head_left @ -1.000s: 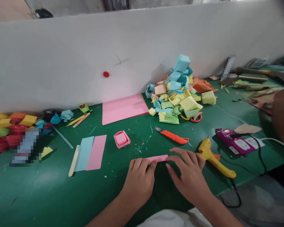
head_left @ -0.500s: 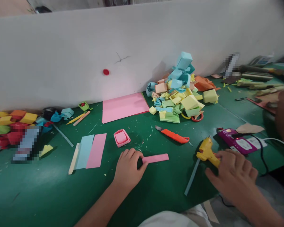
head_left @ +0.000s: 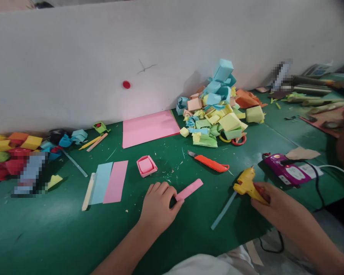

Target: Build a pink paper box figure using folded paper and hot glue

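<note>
My left hand [head_left: 158, 204] is curled over the near end of a folded pink paper strip [head_left: 189, 189], pinching it so its far end tilts up to the right off the green table [head_left: 60, 229]. My right hand [head_left: 275, 204] is wrapped round the handle of a yellow glue gun [head_left: 248, 183], nozzle pointing up and left. A pale glue stick [head_left: 223, 211] slants down from the gun across the table. A small finished pink paper box [head_left: 146, 166] sits just beyond my left hand.
An orange utility knife [head_left: 210, 163] lies past the strip. Pink and blue paper strips [head_left: 110, 181] lie to the left, a pink sheet [head_left: 149, 128] by the white partition [head_left: 103, 68]. Folded paper pieces pile at back right [head_left: 218, 110] and far left [head_left: 11, 149]. A purple device [head_left: 286, 172] with cables sits right.
My right hand left the pink strip, reached right and took the yellow glue gun, drawing it slightly left. My left hand kept the strip and tilted its far end upward.
</note>
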`<state>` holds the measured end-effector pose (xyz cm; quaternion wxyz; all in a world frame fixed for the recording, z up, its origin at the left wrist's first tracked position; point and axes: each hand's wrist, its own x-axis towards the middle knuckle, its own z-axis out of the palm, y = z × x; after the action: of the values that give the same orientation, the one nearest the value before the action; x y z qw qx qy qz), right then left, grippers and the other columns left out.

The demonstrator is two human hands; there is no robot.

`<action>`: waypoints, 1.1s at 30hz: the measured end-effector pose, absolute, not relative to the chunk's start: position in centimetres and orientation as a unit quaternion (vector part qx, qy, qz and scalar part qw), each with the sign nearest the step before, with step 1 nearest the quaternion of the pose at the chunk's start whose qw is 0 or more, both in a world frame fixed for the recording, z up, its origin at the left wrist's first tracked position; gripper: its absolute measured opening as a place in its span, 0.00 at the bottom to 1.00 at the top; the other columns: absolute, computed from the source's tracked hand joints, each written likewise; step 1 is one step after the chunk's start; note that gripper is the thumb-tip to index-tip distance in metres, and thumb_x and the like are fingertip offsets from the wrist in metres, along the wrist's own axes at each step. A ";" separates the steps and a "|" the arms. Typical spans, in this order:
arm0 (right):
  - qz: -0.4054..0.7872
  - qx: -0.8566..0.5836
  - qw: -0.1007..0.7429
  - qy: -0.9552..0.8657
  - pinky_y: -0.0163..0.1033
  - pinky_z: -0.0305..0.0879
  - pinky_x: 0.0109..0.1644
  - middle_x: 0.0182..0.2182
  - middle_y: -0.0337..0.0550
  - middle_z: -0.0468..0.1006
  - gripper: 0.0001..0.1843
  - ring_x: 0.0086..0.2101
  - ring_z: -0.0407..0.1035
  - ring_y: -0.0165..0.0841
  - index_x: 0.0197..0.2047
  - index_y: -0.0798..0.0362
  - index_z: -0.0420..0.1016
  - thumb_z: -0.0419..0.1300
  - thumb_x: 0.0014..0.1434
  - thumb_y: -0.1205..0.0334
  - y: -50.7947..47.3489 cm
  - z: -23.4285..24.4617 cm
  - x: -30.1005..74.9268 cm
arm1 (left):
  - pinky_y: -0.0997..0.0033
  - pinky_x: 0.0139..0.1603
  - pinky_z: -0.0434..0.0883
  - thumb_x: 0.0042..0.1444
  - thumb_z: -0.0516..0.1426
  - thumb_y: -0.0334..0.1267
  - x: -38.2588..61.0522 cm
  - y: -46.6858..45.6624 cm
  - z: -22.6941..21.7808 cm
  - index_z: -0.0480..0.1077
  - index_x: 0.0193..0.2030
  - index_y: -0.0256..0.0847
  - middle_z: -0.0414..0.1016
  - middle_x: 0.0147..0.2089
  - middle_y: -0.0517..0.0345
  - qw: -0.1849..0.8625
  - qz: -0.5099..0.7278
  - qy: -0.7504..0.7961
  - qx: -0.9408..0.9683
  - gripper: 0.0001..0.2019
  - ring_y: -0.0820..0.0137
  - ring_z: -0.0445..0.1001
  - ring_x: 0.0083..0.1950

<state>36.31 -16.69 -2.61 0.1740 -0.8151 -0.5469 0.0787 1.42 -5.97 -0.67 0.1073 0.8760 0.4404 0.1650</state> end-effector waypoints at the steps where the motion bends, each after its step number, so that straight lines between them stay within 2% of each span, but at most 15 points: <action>1: 0.106 -0.813 0.168 -0.548 0.44 0.69 0.32 0.36 0.49 0.84 0.17 0.32 0.79 0.45 0.49 0.50 0.77 0.61 0.56 0.59 -16.6 -2.3 36.1 | 0.62 0.41 0.62 0.61 0.64 0.38 1.5 -6.1 -0.7 0.71 0.33 0.41 0.73 0.36 0.58 0.103 0.169 0.430 0.881 0.07 0.63 0.68 0.38; 4: 0.136 -0.796 0.185 -0.560 0.44 0.72 0.38 0.46 0.54 0.83 0.20 0.39 0.80 0.46 0.55 0.49 0.74 0.59 0.59 0.59 -16.6 -1.5 34.4 | 0.61 0.40 0.62 0.62 0.63 0.38 1.8 -6.4 -0.9 0.72 0.32 0.41 0.74 0.35 0.58 0.086 0.179 0.402 0.894 0.08 0.64 0.68 0.37; 6: 0.145 -0.783 0.209 -0.568 0.44 0.73 0.40 0.50 0.52 0.82 0.21 0.43 0.80 0.46 0.57 0.46 0.73 0.58 0.61 0.57 -16.7 -1.1 32.9 | 0.61 0.40 0.61 0.63 0.62 0.37 1.8 -6.5 -0.9 0.72 0.32 0.41 0.74 0.34 0.58 0.082 0.182 0.391 0.898 0.08 0.64 0.68 0.37; 11: 0.208 -0.749 0.242 -0.581 0.41 0.77 0.36 0.49 0.49 0.84 0.26 0.40 0.82 0.43 0.65 0.47 0.67 0.54 0.67 0.51 -16.9 -0.4 28.5 | 0.62 0.40 0.62 0.65 0.60 0.36 1.8 -6.3 -0.9 0.75 0.34 0.42 0.75 0.35 0.57 0.091 0.196 0.378 0.900 0.07 0.65 0.69 0.38; 14: 0.196 -0.714 0.269 -0.616 0.40 0.78 0.36 0.48 0.48 0.85 0.29 0.38 0.83 0.41 0.71 0.47 0.61 0.52 0.69 0.54 -16.9 -0.2 26.3 | 0.62 0.41 0.63 0.67 0.58 0.37 1.8 -6.3 -1.0 0.78 0.41 0.43 0.75 0.36 0.57 0.097 0.193 0.363 0.906 0.06 0.65 0.70 0.39; 17: 0.175 -0.673 0.275 -0.664 0.41 0.80 0.38 0.50 0.50 0.85 0.27 0.42 0.83 0.42 0.70 0.48 0.63 0.51 0.70 0.58 -16.8 -0.5 24.7 | 0.61 0.42 0.65 0.68 0.55 0.34 1.8 -6.5 -0.9 0.78 0.47 0.43 0.75 0.37 0.55 0.116 0.176 0.351 0.912 0.09 0.64 0.70 0.39; 20: 0.156 -0.659 0.271 -0.684 0.43 0.81 0.38 0.49 0.52 0.85 0.27 0.40 0.83 0.43 0.71 0.49 0.62 0.50 0.70 0.61 -16.7 -1.2 23.8 | 0.60 0.42 0.66 0.67 0.53 0.31 1.8 -6.5 -0.8 0.78 0.50 0.42 0.74 0.38 0.54 0.139 0.168 0.349 0.911 0.13 0.63 0.69 0.40; 24: 0.127 -0.666 0.257 -0.689 0.44 0.81 0.38 0.47 0.52 0.85 0.28 0.38 0.83 0.43 0.72 0.50 0.60 0.50 0.71 0.62 -16.5 -1.8 23.2 | 0.61 0.41 0.67 0.65 0.52 0.28 1.7 -6.5 -0.5 0.78 0.51 0.42 0.73 0.37 0.53 0.151 0.161 0.335 0.916 0.15 0.64 0.68 0.39; 33: 0.096 -0.673 0.223 -0.698 0.43 0.77 0.31 0.40 0.48 0.83 0.28 0.33 0.79 0.42 0.73 0.50 0.60 0.48 0.72 0.62 -15.7 -2.3 22.7 | 0.61 0.42 0.67 0.64 0.52 0.26 1.6 -6.3 -0.3 0.78 0.50 0.42 0.73 0.38 0.53 0.173 0.151 0.319 0.920 0.16 0.63 0.68 0.40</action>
<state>22.66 -15.66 -2.28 0.2233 -0.6734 -0.6982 0.0960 1.61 -6.33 -0.33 0.1726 0.9197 0.3188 0.1506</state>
